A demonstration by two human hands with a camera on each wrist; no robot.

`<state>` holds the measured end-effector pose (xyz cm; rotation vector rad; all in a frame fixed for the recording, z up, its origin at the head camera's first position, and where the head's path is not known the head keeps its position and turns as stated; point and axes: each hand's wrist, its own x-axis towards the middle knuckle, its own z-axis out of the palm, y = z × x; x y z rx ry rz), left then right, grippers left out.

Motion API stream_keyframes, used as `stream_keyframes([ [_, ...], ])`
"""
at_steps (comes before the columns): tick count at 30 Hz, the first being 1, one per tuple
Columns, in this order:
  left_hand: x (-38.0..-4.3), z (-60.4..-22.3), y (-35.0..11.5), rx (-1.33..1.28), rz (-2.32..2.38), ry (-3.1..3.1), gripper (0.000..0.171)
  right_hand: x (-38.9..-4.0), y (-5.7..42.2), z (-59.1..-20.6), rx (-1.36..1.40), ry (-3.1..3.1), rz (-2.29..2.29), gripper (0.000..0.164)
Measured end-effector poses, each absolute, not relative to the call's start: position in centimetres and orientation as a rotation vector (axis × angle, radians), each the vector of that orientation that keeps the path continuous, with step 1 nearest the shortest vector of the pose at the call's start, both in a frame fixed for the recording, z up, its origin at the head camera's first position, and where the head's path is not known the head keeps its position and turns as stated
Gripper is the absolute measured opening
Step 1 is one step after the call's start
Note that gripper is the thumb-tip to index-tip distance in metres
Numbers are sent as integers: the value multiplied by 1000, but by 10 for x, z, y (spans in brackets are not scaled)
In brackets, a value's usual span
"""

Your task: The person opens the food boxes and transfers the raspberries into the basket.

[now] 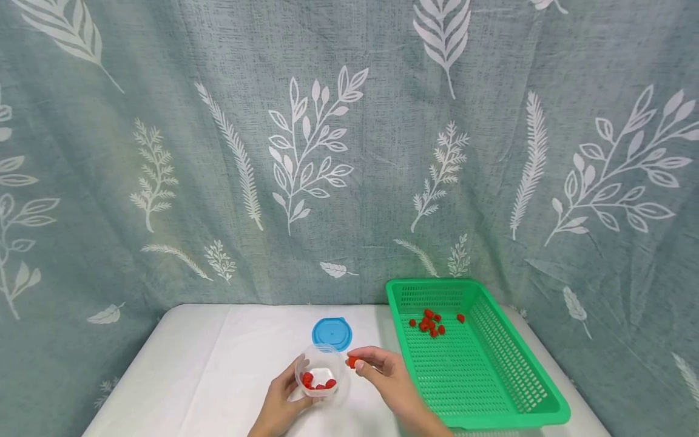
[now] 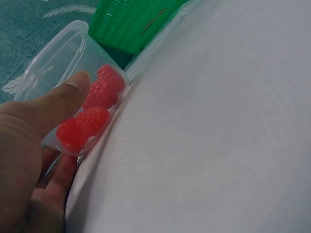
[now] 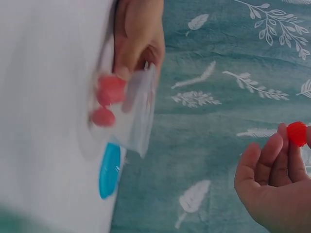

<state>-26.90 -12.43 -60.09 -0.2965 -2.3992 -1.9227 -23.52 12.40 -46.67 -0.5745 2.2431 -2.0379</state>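
With left hand (image 1: 281, 400), gripping a clear plastic tub (image 1: 322, 371) with raspberries (image 1: 307, 378) inside; with right hand (image 1: 390, 379), pinching a single raspberry (image 1: 352, 362) just right of it. Just beyond on white tablecloth (image 1: 229, 364), a blue lid (image 1: 332, 334); farther right, a green basket (image 1: 469, 376), more raspberries (image 1: 431, 325) toward its far end.

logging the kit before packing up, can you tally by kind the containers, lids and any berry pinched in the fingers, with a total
Green basket: 1
Clear tub: 1
Blue lid: 1
Raspberry pinched in the right hand: 1
Total: 4
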Motion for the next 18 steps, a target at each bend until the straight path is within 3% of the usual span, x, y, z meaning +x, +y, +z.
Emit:
stream_keyframes([
  [18, -267, -602, -123, -312, -1939, -2343, 92, -264, 204, -415, -763, 2478, -2092, 26],
])
